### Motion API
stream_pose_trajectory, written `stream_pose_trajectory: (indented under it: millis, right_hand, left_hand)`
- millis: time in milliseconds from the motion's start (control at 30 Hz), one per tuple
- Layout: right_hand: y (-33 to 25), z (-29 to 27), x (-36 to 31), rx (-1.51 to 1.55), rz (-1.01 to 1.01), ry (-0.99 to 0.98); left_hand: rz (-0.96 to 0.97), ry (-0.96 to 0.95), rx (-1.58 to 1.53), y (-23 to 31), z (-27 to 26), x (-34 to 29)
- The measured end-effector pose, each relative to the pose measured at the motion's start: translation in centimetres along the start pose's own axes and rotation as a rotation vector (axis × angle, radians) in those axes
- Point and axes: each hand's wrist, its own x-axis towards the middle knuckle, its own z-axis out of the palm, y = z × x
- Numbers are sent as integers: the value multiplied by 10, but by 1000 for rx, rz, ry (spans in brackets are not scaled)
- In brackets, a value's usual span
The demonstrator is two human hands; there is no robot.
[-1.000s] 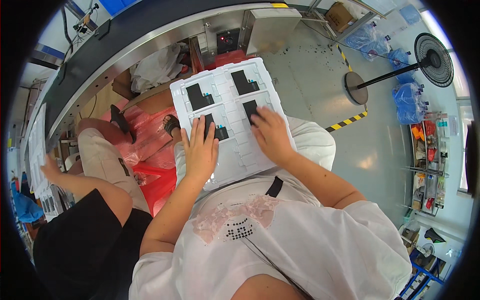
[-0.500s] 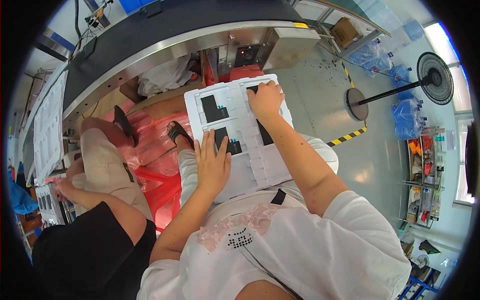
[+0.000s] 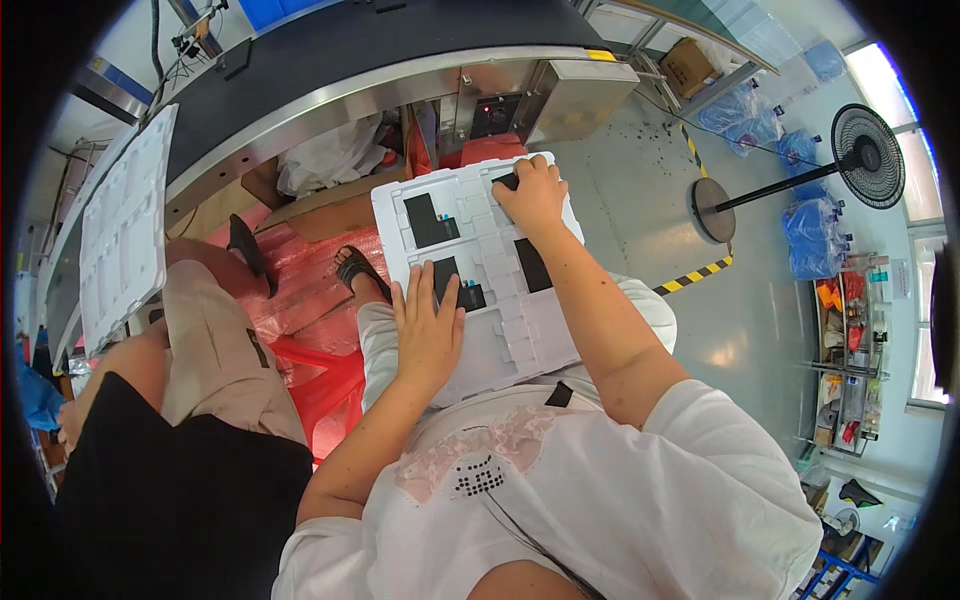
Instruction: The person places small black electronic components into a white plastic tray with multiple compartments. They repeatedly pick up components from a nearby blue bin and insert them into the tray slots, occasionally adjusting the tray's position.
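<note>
A white molded tray (image 3: 505, 330) rests on my lap, with black flat L-shaped parts in its compartments. My left hand (image 3: 430, 335) lies on its left side with the fingers stretched out, the fingertips touching the lower left black part (image 3: 445, 270). Above that sits another black part (image 3: 428, 222) with a small blue tab. At the far right compartment, my right hand (image 3: 536, 203) has its fingers and thumb closed on a black part (image 3: 503, 184), mostly hidden beneath them. A further black part (image 3: 530, 265) shows beside my right wrist, partly covered by the forearm.
A conveyor with a dark belt (image 3: 400, 38) runs across the far side, a metal box (image 3: 580, 100) at its end. At left, a person in black (image 3: 190, 490) sits by an upright white tray (image 3: 125, 230). Red plastic sheeting (image 3: 310, 290) covers the floor; a fan (image 3: 868, 155) stands right.
The white tray by the person at left has risen and shifted right. Dark pieces on the belt have moved right. My right hand has moved slightly and more of the middle-right black part shows.
</note>
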Motion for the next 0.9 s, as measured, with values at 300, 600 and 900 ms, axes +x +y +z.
stream_pose_trajectory:
  millis: [300, 600, 900]
  right_hand:
    - [-18, -67, -6, 267, -212, 134]
    - [-105, -111, 220, -89, -228, 495]
    - [-37, -63, 288, 264, -362, 773]
  left_hand:
    - [89, 200, -256, 10, -75, 57]
    - [-470, 573, 492, -70, -155, 324]
    - [-546, 320, 586, -86, -125, 369]
